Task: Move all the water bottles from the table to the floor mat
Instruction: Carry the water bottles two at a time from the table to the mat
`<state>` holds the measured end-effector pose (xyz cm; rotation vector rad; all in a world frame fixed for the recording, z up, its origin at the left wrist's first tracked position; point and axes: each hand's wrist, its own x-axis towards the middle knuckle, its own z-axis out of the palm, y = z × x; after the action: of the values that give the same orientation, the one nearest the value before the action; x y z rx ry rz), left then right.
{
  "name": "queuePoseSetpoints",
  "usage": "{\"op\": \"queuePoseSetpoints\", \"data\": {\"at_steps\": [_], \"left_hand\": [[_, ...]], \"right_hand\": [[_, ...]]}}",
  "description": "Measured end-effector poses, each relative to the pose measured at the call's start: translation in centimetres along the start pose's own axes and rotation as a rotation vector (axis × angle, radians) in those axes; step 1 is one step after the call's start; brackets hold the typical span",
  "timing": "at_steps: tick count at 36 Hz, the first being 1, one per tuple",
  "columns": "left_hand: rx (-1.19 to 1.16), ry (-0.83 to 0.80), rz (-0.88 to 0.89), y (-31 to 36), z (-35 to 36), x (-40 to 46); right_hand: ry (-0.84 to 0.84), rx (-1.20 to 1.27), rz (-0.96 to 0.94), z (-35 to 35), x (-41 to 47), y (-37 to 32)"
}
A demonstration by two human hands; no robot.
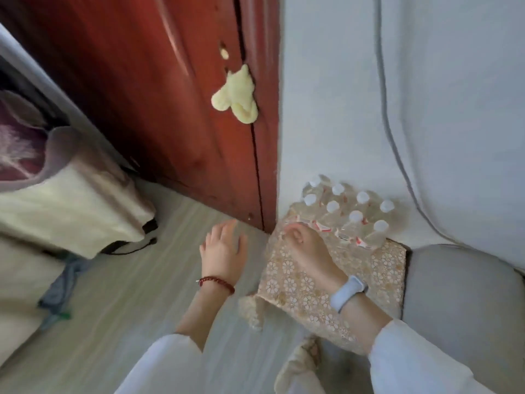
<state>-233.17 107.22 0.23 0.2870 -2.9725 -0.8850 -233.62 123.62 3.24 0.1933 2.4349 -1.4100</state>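
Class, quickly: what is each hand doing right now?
Left hand: open, fingers spread, holding nothing.
Right hand: reaching the bottles on the table; grip cannot be told.

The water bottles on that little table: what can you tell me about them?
The water bottles are clear plastic with white caps and red-and-white labels. About nine caps show. They stand upright, packed together in rows at the far end of the table, which wears a floral lace cover, against the pale wall. The right hand reaches to the nearest ones; blur hides whether it touches them.
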Motion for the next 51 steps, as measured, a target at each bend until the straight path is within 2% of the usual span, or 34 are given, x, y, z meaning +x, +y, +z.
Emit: {"op": "queuePoseSetpoints", "data": {"at_steps": [5,11,18,25,31,37,45,51], "left_hand": [[0.006,0.217,-0.161,-11.8,-11.9,-7.4],[0.075,0.468,-0.443,-29.0,-25.3,-22.5],[0.094,0.693,-0.766,-42.1,-36.0,-40.6],[0.048,0.960,-1.091,-51.0,-41.6,-56.9],[0.072,1.053,-1.307,-59.5,-46.8,-67.8],[0.049,1.200,-1.498,-67.7,-54.4,-77.4],[0.036,1.387,-1.713,-73.2,-59.4,-91.0],[0.065,1.478,-1.867,-77.3,-61.0,-102.4]], "right_hand": [[-0.144,-0.092,-0.186,12.1,-4.6,-9.0],[-0.525,-0.154,-0.349,31.3,-16.3,-18.4],[-0.886,-0.279,-0.579,50.0,-30.7,-24.6],[-1.206,-0.501,-0.868,67.0,-44.8,-28.3],[-1.388,-0.626,-1.123,80.4,-56.1,-30.7],[-1.564,-0.659,-1.265,93.7,-68.3,-34.0],[-1.895,-0.672,-1.354,104.5,-85.7,-34.6],[-2.037,-0.680,-1.444,111.7,-98.3,-32.6]]}}
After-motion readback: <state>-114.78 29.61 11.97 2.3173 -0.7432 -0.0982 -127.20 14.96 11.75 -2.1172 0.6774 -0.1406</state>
